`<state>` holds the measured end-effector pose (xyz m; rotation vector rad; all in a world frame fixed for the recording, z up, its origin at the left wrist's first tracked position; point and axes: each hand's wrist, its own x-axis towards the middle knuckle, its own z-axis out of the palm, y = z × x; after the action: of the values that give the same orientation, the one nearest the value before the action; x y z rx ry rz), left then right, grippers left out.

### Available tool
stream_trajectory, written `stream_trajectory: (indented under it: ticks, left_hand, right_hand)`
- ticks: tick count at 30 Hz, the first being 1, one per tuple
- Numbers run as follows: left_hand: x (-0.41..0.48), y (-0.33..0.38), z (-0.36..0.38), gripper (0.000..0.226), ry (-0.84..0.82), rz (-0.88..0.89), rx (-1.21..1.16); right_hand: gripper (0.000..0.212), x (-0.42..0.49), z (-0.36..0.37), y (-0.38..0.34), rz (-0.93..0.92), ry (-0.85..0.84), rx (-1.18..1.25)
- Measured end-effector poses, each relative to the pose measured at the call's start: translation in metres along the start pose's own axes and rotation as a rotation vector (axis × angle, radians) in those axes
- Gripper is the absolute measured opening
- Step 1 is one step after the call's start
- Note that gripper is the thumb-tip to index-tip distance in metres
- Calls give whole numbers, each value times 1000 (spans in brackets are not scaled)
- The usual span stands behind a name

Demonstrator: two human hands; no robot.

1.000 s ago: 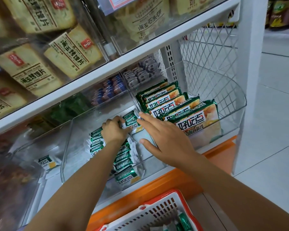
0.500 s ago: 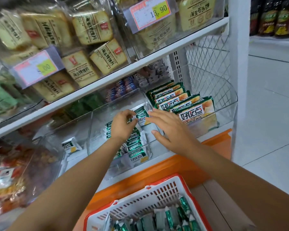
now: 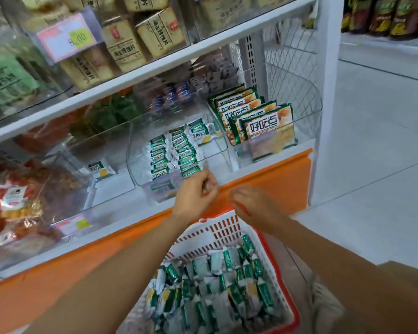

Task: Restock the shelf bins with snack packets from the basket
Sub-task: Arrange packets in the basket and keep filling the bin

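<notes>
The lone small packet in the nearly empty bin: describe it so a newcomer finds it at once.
Start at the orange base of the shelving and go to the clear bins above it. Left of the middle bin, with its rows of green-and-white packets, stands another bin. The lone packet lies flat on that bin's floor, with no other packet against it.

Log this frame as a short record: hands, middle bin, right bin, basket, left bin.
left hand: at the front lip of the middle bin, fingers curled, nothing clearly held
right hand: above the basket rim, blurred, seems empty
middle bin: clear, two rows of small green packets
right bin: larger green-edged packs standing upright
basket: white with red rim, on the floor, many small green packets inside
left bin: one small packet
</notes>
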<state>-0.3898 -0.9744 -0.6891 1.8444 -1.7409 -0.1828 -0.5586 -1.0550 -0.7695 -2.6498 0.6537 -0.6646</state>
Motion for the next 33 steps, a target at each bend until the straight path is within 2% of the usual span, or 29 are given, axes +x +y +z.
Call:
stream_trajectory:
  ticks: [5,9,11,14,18,22,28,33]
  left_hand:
    - [-41,-39,49,20,-281,-205,-9]
    - [-78,-77,93,9,-529,-397,37]
    - [-93,-89,111,10,-599,-455,34]
    - [-104,-101,136,17,-686,-509,56]
    - [-106,-105,163,31,-806,-510,92]
    - [-103,-105,185,32,-830,-480,84]
    - [-97,-108,197,19,-768,-496,159]
    - [-94,-115,181,20,-636,-431,92]
  right_hand:
    - [46,-30,44,8,116,-112,41]
    - [58,-43,74,16,229,-197,83]
    - [54,-49,87,23,244,-218,86]
    - [53,-52,98,30,257,-228,106]
    - [70,-49,104,31,263,-227,120]
    - [71,-49,104,31,281,-246,126]
    - [67,-51,107,34,286,-255,137]
    - [61,-50,103,32,281,-273,119]
